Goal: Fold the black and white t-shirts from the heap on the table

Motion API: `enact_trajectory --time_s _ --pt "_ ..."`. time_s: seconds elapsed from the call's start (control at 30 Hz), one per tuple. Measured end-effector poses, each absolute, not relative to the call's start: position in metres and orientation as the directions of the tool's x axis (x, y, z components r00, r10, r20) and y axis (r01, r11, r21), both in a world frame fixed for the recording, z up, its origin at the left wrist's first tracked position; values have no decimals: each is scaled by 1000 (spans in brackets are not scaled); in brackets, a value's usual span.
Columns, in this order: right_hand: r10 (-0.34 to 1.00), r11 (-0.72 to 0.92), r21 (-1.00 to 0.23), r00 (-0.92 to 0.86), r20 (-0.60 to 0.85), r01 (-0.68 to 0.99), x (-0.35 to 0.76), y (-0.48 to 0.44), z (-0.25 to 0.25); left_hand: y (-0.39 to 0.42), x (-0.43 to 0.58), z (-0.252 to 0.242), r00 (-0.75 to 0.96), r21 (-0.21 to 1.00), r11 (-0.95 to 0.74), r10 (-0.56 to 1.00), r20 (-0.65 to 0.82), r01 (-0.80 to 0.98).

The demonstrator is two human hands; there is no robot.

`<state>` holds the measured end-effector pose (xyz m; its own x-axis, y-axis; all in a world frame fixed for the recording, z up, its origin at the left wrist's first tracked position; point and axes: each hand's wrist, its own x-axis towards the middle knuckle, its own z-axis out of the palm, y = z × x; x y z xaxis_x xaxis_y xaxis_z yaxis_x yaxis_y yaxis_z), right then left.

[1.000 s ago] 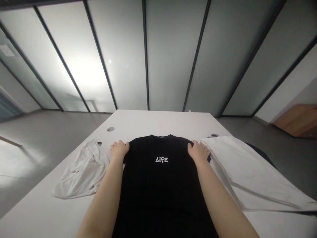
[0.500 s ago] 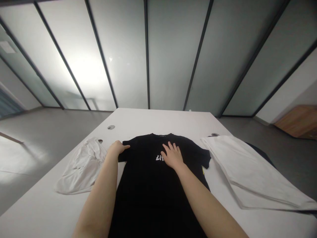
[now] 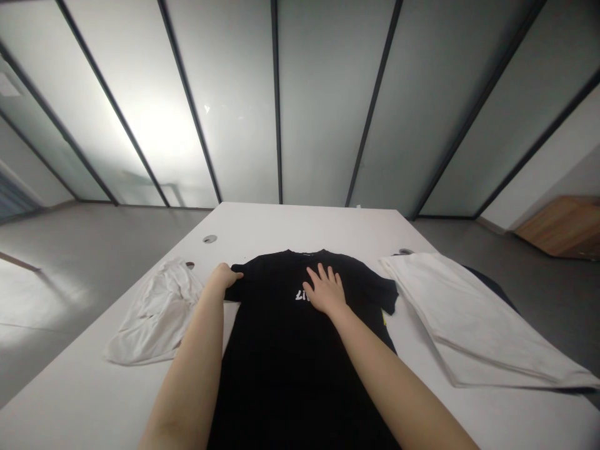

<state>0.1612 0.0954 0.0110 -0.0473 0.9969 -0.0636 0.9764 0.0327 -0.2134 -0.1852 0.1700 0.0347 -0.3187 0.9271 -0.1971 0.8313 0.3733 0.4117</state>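
Observation:
A black T-shirt with a small white print on its chest lies spread on the white table, its collar toward the far edge. My left hand pinches the edge of the sleeve on the left side, thumb on top; its other fingers are mostly hidden. My right hand rests flat on the chest with its fingers spread, covering part of the print. The sleeve on the right side lies flat, and a bit of yellow shows beneath it.
A crumpled white cloth lies on the table at the left. Folded white fabric lies at the right, with something dark behind it. Frosted glass panels stand beyond the table.
The whole view has shifted very slightly. Both hands keep the same places on the black T-shirt.

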Motion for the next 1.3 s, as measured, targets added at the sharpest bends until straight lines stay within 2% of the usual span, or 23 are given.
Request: enact_trajectory --time_s 0.23,0.5,0.67,0.83,1.0,1.17,1.23,1.3 --pt "996 20 -213 -38 -80 977 159 99 14 166 -186 39 -313 515 351 936 -162 782" --pt "997 13 -208 -30 -76 978 157 101 15 163 -175 36 -402 653 392 904 -143 648" --pt "996 6 -210 -24 -85 978 156 104 16 162 -172 36 -471 734 441 862 -187 517" --pt "997 9 -214 -26 -75 977 157 103 16 158 -171 40 -467 790 436 857 -219 430" --pt "998 16 -229 -29 -55 973 159 102 15 149 -157 66 -323 835 319 929 -182 448" --pt "998 15 -237 -27 -49 971 160 102 17 126 -133 115 106 850 55 986 -129 524" --pt "999 17 -238 -27 -42 971 160 101 17 118 -128 130 138 835 -15 988 -73 550" --pt "999 12 -235 -23 -45 972 159 101 18 116 -126 136 111 768 -62 994 -12 638"
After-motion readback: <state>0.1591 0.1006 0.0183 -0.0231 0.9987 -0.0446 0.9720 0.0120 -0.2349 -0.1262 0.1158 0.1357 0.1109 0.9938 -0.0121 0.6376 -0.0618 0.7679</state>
